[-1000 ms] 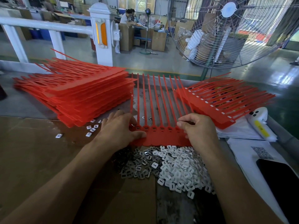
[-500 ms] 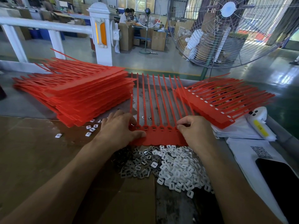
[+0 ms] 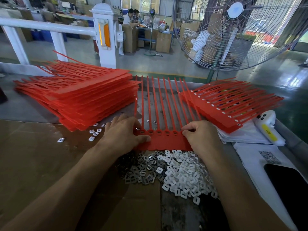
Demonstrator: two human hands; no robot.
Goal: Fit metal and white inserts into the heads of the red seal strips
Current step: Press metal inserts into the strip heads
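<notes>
A red comb of joined seal strips (image 3: 166, 140) lies flat in front of me, tails pointing away. My left hand (image 3: 123, 132) rests on its left end, thumb along the front edge of the heads. My right hand (image 3: 200, 135) has curled fingers pressed down at the right-hand heads; whether they pinch an insert is hidden. Metal inserts (image 3: 141, 170) and white inserts (image 3: 185, 174) lie heaped just below the comb. Several visible head pockets look dark, with no white insert in them.
A tall stack of red strip combs (image 3: 83, 100) stands at the left. A smaller stack with white inserts fitted (image 3: 230, 107) lies at the right. Loose white inserts (image 3: 93, 133) lie scattered, and a white handheld device (image 3: 266, 129), papers and a dark phone (image 3: 290, 189) sit at the right.
My right hand has shifted slightly left along the heads. The left hand and the comb stay put.
</notes>
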